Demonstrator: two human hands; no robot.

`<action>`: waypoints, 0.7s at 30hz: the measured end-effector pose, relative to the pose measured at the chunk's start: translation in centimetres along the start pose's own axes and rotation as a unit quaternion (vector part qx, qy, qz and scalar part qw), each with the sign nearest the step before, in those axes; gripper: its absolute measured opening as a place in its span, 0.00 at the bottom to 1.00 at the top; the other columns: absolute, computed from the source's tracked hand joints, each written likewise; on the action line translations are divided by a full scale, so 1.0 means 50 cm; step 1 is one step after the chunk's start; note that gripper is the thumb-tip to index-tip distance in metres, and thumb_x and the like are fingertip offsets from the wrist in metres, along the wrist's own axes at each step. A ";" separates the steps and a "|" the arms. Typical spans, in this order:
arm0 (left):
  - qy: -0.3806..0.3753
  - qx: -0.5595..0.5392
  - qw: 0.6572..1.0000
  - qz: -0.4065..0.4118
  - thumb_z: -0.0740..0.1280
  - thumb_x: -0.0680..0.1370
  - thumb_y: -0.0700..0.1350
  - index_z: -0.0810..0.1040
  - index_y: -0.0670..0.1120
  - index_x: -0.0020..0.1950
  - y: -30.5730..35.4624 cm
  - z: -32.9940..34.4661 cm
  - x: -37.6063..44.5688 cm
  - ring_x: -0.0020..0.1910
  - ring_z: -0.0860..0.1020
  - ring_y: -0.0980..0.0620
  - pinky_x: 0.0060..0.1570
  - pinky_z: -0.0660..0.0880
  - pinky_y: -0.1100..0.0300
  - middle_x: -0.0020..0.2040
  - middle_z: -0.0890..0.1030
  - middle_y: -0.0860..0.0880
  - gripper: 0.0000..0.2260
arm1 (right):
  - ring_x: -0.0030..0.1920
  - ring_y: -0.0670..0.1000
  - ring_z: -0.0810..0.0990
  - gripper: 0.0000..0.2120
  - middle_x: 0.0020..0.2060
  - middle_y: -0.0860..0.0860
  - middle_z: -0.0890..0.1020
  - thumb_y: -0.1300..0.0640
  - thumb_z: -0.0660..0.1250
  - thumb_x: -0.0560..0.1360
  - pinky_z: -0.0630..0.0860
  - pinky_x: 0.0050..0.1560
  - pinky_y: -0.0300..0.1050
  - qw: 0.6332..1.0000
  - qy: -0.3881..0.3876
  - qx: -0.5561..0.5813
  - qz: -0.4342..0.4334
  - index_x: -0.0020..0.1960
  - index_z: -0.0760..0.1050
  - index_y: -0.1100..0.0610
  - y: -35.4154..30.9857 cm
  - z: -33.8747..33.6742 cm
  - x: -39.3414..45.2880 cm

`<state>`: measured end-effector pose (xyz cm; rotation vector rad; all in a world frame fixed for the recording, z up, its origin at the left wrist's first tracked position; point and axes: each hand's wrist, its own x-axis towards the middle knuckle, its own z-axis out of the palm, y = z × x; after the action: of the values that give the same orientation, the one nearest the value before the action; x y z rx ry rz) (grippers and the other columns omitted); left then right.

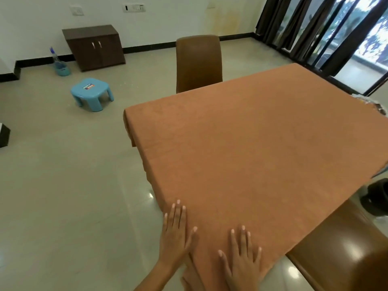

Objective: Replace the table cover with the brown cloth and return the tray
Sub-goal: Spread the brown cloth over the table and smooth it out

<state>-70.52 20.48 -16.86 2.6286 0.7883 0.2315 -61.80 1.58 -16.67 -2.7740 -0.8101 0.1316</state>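
Both hands are pressing flat on the brown cloth (241, 148) right now, down at the table's near corner. The left hand (175, 234) is lying on the left of that corner with fingers straight and spread, holding nothing. The right hand (241, 259) is sitting just beside it on the same corner, fingers straight too, palm down, nothing pinched. So neither hand is gripping; they are touching and pressing only.

The cloth is covering the whole tabletop in view, hanging over the table's left edge and over the near corner, and it is looking smooth across the middle (no big wrinkle showing from here). My reading: the smoothing step of the cover change is under way, and it is looking close to finished.

A brown chair (199, 61) is standing at the table's far side, and another chair (344, 248) is tucked in at the table's near right. Out on the floor, well left of the table, a blue stool (92, 93) is sitting, with a dark cabinet (94, 47) further off by the wall.

The tray is not showing anywhere clearly; something cluttered is peeking at the table's far right edge, but it is too cut off to name. Next, I judge, the hands are needing to lift off and fetch the tray, setting it down without dragging the fresh cloth.
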 end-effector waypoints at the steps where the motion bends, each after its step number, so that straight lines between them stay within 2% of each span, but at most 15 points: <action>1: 0.013 -0.004 1.000 -0.001 0.47 0.81 0.61 0.59 0.41 0.76 -0.013 -0.011 0.041 0.76 0.52 0.47 0.73 0.47 0.52 0.77 0.56 0.43 0.31 | 0.76 0.49 0.50 0.32 0.77 0.45 0.47 0.32 0.41 0.76 0.58 0.62 0.62 1.000 0.006 -0.001 0.004 0.75 0.54 0.46 -0.005 -0.001 0.018; 4: 0.016 -0.007 1.000 -0.022 0.39 0.79 0.65 0.55 0.40 0.76 -0.054 -0.050 0.192 0.77 0.48 0.47 0.74 0.46 0.51 0.77 0.50 0.45 0.36 | 0.72 0.55 0.61 0.31 0.76 0.50 0.56 0.34 0.41 0.78 0.61 0.63 0.64 1.000 0.014 -0.014 0.006 0.73 0.61 0.50 -0.024 -0.002 0.082; 6: -0.009 0.021 0.999 -0.030 0.31 0.74 0.68 0.48 0.42 0.77 -0.074 -0.069 0.276 0.76 0.42 0.50 0.73 0.38 0.55 0.78 0.45 0.46 0.41 | 0.72 0.55 0.60 0.33 0.74 0.52 0.60 0.34 0.41 0.78 0.64 0.64 0.65 1.000 0.011 -0.019 0.007 0.73 0.62 0.51 -0.040 0.008 0.112; 9: -0.057 0.054 0.997 -0.021 0.26 0.69 0.70 0.44 0.46 0.78 -0.105 -0.069 0.341 0.76 0.39 0.50 0.71 0.35 0.56 0.78 0.43 0.46 0.44 | 0.72 0.56 0.60 0.34 0.74 0.55 0.63 0.34 0.41 0.77 0.58 0.65 0.65 0.999 0.003 -0.026 0.020 0.73 0.63 0.53 -0.066 0.028 0.121; 11: -0.060 0.056 0.997 -0.012 0.28 0.70 0.70 0.46 0.48 0.78 -0.125 -0.055 0.349 0.77 0.41 0.50 0.71 0.36 0.55 0.78 0.44 0.47 0.43 | 0.73 0.57 0.59 0.35 0.74 0.56 0.63 0.34 0.41 0.77 0.55 0.66 0.63 0.999 0.005 -0.025 0.032 0.73 0.63 0.54 -0.075 0.034 0.116; 15: -0.046 0.049 0.998 0.001 0.40 0.75 0.66 0.50 0.48 0.78 -0.137 -0.040 0.341 0.77 0.45 0.50 0.72 0.38 0.55 0.78 0.48 0.47 0.36 | 0.74 0.56 0.57 0.33 0.75 0.54 0.59 0.35 0.42 0.78 0.53 0.68 0.61 0.999 -0.002 -0.014 0.036 0.75 0.60 0.53 -0.079 0.028 0.093; 18: -0.050 0.049 0.998 0.000 0.40 0.75 0.66 0.50 0.48 0.78 -0.137 -0.043 0.340 0.77 0.45 0.49 0.73 0.40 0.53 0.78 0.48 0.47 0.36 | 0.75 0.55 0.57 0.33 0.76 0.53 0.57 0.36 0.43 0.78 0.52 0.70 0.59 0.999 -0.019 -0.005 0.038 0.75 0.59 0.54 -0.084 0.025 0.080; 21: -0.091 0.059 0.994 -0.004 0.36 0.72 0.68 0.45 0.48 0.78 -0.134 -0.052 0.346 0.77 0.41 0.49 0.73 0.38 0.53 0.78 0.43 0.47 0.39 | 0.75 0.55 0.56 0.32 0.75 0.53 0.58 0.36 0.42 0.78 0.53 0.69 0.59 0.998 -0.037 -0.008 0.046 0.75 0.61 0.54 -0.086 0.016 0.082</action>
<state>-60.17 36.10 -16.44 2.7084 0.7730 -0.0584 -60.71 7.46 -16.39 -2.8372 -0.7033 0.2465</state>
